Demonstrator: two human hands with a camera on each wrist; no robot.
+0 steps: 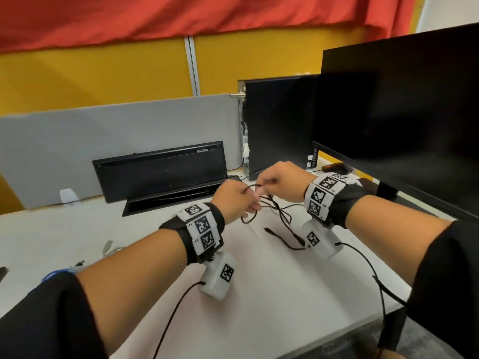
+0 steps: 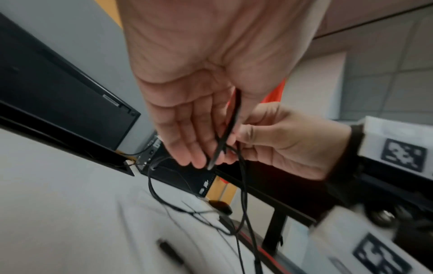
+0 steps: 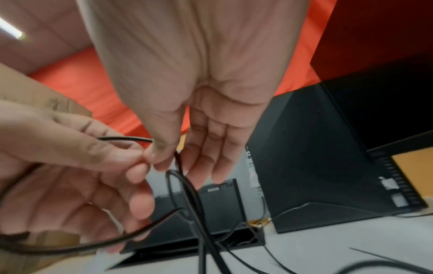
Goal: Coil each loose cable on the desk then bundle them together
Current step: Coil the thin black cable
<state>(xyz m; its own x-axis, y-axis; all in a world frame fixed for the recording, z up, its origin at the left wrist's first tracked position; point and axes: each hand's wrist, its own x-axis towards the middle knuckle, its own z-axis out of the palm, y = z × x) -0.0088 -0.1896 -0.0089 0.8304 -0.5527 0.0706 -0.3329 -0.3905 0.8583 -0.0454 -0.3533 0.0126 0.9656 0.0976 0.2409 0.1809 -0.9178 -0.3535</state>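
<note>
a: how far along is it?
b: barely. 1 black cable (image 1: 269,203) is pinched above the desk (image 1: 259,294) by the left hand (image 1: 234,200) and right hand (image 1: 281,181), loops half formed. nothing's bundled yet.

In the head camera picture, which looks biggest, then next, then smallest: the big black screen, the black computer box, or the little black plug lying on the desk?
1. Big black monitor screen, though it sits nearest the camera.
2. Upright black computer box.
3. Little black cable plug on the white desk.
</note>
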